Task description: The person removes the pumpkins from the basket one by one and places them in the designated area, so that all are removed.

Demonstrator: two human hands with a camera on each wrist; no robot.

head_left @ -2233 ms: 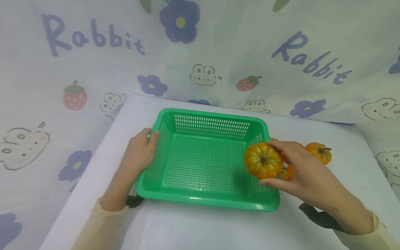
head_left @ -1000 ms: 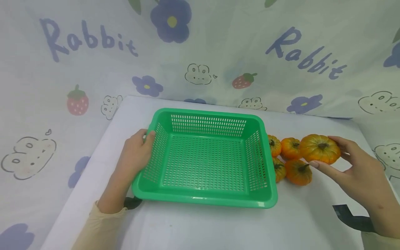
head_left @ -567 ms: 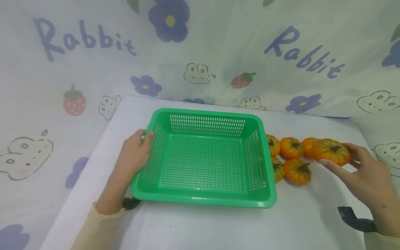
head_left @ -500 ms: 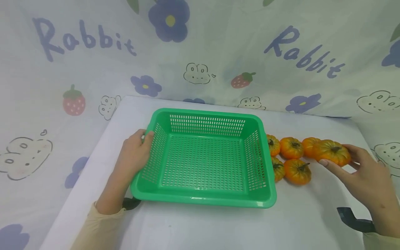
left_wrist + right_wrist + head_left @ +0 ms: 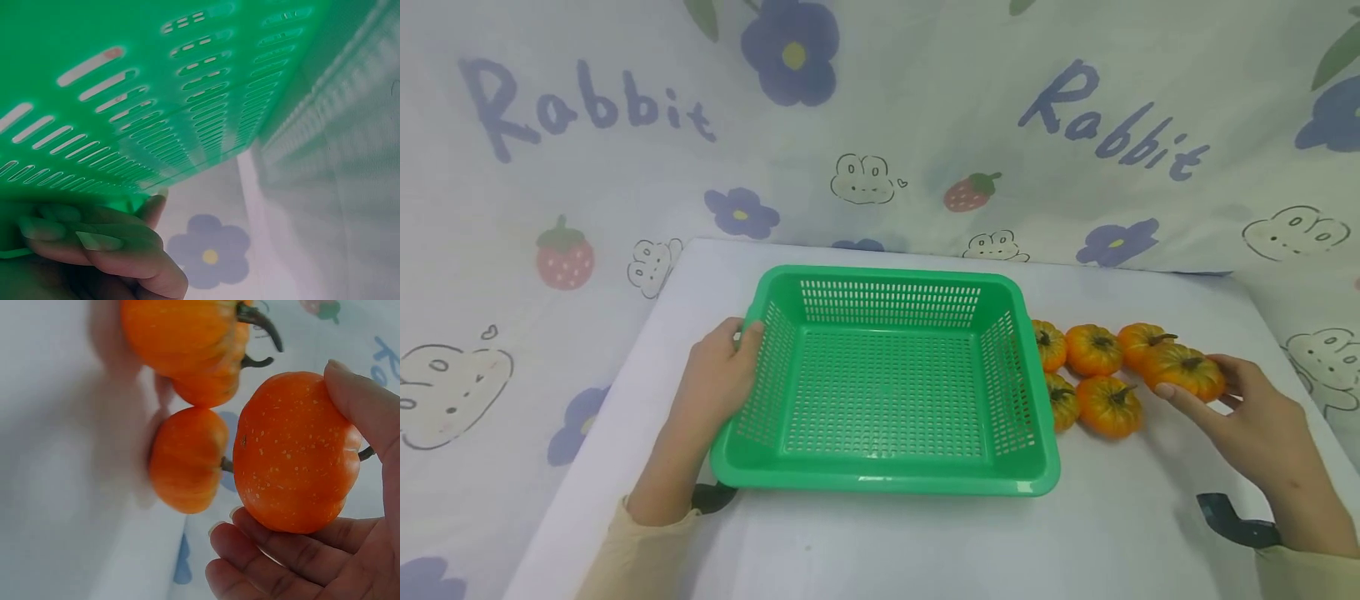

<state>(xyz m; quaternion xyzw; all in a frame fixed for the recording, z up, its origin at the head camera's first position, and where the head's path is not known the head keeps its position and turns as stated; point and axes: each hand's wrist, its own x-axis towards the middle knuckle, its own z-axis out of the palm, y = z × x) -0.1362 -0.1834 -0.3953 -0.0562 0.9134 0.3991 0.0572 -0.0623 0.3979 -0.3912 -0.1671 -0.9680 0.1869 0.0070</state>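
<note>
A green plastic basket [image 5: 880,482] with slotted walls and a bare floor stands mid-table. My left hand [image 5: 718,375] grips its left rim, thumb on top; in the left wrist view the fingers [image 5: 125,250] curl under the rim outside the slotted wall. Right of the basket, my right hand [image 5: 1262,417] holds a small orange pumpkin [image 5: 1183,372] between thumb and fingers. In the right wrist view this pumpkin [image 5: 297,453] is off the table, its underside showing. Several more pumpkins [image 5: 1110,407] sit between it and the basket, two partly hidden behind the basket's right wall.
A white-covered table [image 5: 925,542] carries everything. Behind it hangs a pale cloth [image 5: 910,100] printed with rabbits, flowers, strawberries and lettering. A dark strap piece [image 5: 1236,521] shows by the right wrist.
The right hand has carried the pumpkin from over the basket's right side out to the right, then lower beside the other pumpkins. The left hand keeps its hold on the rim.
</note>
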